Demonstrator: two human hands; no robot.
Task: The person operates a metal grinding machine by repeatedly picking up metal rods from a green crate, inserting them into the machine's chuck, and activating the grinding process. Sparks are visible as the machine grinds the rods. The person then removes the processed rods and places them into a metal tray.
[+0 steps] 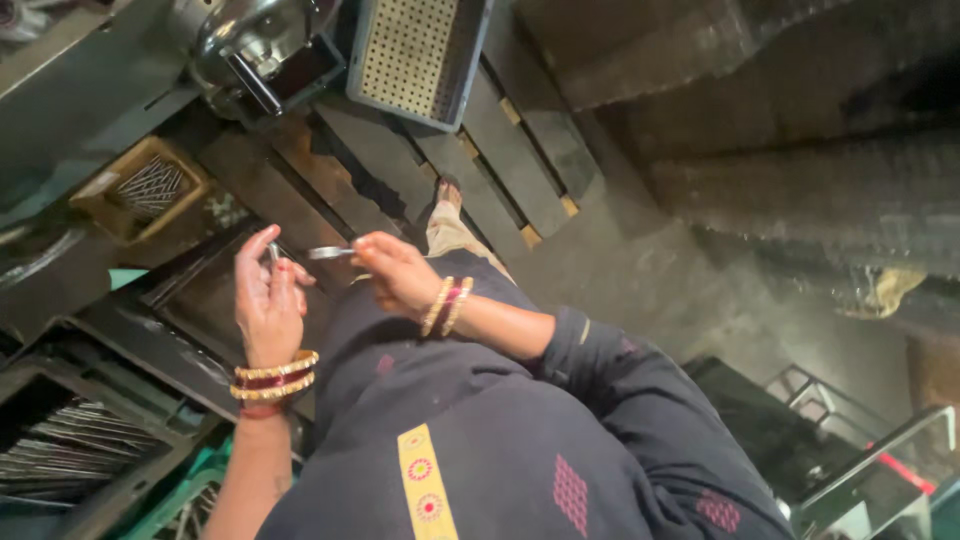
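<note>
My left hand (266, 297) is raised in front of my dark dress, fingers curled around a small metal piece that shows at its fingertips. My right hand (393, 270) pinches a short shiny metal rod (330, 253) that points toward the left hand. Both wrists carry gold and red bangles. The two hands are close, a few centimetres apart, above a dark metal tray (200, 300).
A yellow crate of thin metal rods (142, 188) stands at the upper left. A grey perforated bin (412, 55) rests on a wooden pallet (500, 160). A shiny machine part (255, 45) sits at the top. More rods fill a tray (70, 450) at the lower left.
</note>
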